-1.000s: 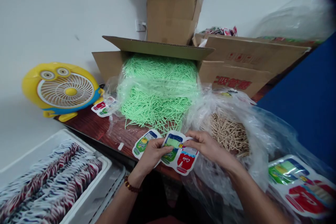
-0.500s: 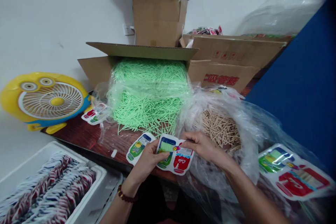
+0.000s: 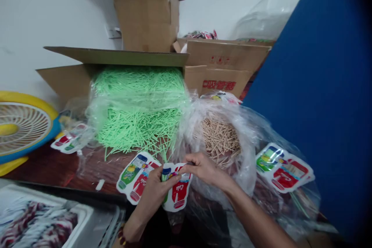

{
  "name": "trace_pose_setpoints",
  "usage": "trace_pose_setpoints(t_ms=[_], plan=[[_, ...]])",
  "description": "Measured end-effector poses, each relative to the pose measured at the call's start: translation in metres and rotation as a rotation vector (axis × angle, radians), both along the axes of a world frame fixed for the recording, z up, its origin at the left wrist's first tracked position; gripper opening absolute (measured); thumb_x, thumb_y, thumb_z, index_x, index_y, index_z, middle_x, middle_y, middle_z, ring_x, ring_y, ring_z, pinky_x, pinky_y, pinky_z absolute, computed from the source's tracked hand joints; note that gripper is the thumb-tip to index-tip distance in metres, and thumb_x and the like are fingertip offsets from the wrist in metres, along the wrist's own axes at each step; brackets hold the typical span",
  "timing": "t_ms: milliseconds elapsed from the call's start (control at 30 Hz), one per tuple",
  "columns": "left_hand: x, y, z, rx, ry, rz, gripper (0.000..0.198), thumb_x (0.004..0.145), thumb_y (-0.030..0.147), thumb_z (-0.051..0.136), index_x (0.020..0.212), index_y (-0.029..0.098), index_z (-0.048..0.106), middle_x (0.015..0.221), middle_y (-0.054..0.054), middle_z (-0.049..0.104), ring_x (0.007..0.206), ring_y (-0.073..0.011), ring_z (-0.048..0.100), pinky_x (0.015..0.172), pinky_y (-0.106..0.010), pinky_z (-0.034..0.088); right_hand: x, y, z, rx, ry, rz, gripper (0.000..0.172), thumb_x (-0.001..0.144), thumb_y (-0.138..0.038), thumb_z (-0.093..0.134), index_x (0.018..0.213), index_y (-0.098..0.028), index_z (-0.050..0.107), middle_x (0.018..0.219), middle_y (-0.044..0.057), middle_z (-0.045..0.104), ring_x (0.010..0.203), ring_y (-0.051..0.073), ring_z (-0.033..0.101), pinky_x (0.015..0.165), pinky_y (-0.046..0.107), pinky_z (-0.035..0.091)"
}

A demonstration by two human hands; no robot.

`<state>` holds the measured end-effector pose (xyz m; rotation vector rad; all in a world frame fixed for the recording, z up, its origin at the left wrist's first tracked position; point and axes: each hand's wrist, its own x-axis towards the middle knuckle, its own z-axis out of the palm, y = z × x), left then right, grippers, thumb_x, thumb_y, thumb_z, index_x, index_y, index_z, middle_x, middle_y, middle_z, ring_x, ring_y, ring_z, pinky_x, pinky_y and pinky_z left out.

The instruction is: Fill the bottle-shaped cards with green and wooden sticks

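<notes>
My left hand [image 3: 157,188] is closed on a white-edged packet [image 3: 178,195] printed with a red Cola cup and a green drink, its thumb across the front. At the packet's upper right edge, the fingers of my right hand [image 3: 200,168] are pinched together and cover part of it. A dark bit shows between them, too small to name. Just left lies a similar packet [image 3: 130,176], partly behind my left hand. Thin green sticks [image 3: 139,124] spill from a bag in an open carton. Brown sticks [image 3: 221,139] fill a clear plastic bag [image 3: 247,155] behind my right hand.
More printed packets [image 3: 286,168] lie at the right, and another [image 3: 68,141] at the left. A yellow and blue fan [image 3: 26,124] stands far left. Below it is a white foam box [image 3: 84,213] of packed packets. Cartons [image 3: 145,19] stand behind; a blue panel [image 3: 314,104] borders the right.
My view has turned right, so the scene sits further left. The held packet is tilted more, and my right fingers now cover more of its upper right part.
</notes>
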<state>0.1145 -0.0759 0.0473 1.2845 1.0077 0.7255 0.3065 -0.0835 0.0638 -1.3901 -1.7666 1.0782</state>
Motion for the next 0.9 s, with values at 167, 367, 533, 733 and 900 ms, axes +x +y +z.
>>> trace_pose_setpoints(t_ms=[167, 367, 533, 733, 900], plan=[[0.007, -0.001, -0.003, -0.001, 0.054, -0.091, 0.017, 0.071, 0.031, 0.072, 0.072, 0.015, 0.068, 0.065, 0.001, 0.068, 0.059, -0.015, 0.058, 0.056, -0.022, 0.045, 0.016, -0.015, -0.006, 0.058, -0.034, -0.011, 0.033, 0.082, -0.041, 0.063, 0.063, -0.014, 0.06, 0.055, -0.006, 0.045, 0.054, 0.007, 0.038, 0.049, 0.019, 0.024], [0.027, -0.006, 0.001, -0.042, 0.029, -0.186, 0.016, 0.073, 0.031, 0.071, 0.073, 0.014, 0.069, 0.067, 0.0, 0.066, 0.06, -0.0147, 0.057, 0.056, -0.021, 0.044, 0.036, -0.028, -0.02, 0.063, -0.019, -0.051, 0.037, 0.083, -0.045, 0.062, 0.062, -0.015, 0.06, 0.054, -0.006, 0.046, 0.054, 0.008, 0.041, 0.05, 0.019, 0.026], [0.035, -0.008, 0.001, -0.126, -0.002, -0.186, 0.02, 0.07, 0.032, 0.073, 0.079, 0.014, 0.068, 0.07, -0.001, 0.069, 0.062, -0.0169, 0.06, 0.059, -0.024, 0.047, 0.041, -0.033, -0.022, 0.052, 0.134, -0.069, 0.026, 0.084, -0.042, 0.061, 0.078, -0.017, 0.067, 0.064, -0.004, 0.057, 0.061, 0.01, 0.049, 0.056, 0.02, 0.033], [0.04, -0.009, 0.001, -0.006, 0.105, -0.177, 0.017, 0.071, 0.031, 0.072, 0.078, 0.015, 0.07, 0.073, -0.002, 0.072, 0.067, -0.0186, 0.063, 0.063, -0.024, 0.048, 0.046, -0.036, -0.024, 0.076, 0.094, -0.091, 0.029, 0.084, -0.041, 0.061, 0.071, -0.016, 0.066, 0.058, -0.005, 0.052, 0.057, 0.008, 0.046, 0.053, 0.019, 0.031], [0.047, -0.012, 0.003, -0.042, 0.114, -0.203, 0.018, 0.071, 0.032, 0.07, 0.076, 0.015, 0.068, 0.07, -0.002, 0.071, 0.065, -0.0203, 0.063, 0.06, -0.025, 0.048, 0.053, -0.038, -0.026, 0.078, 0.021, -0.043, 0.036, 0.086, -0.045, 0.058, 0.068, -0.015, 0.063, 0.058, -0.005, 0.05, 0.056, 0.008, 0.045, 0.052, 0.019, 0.03]])
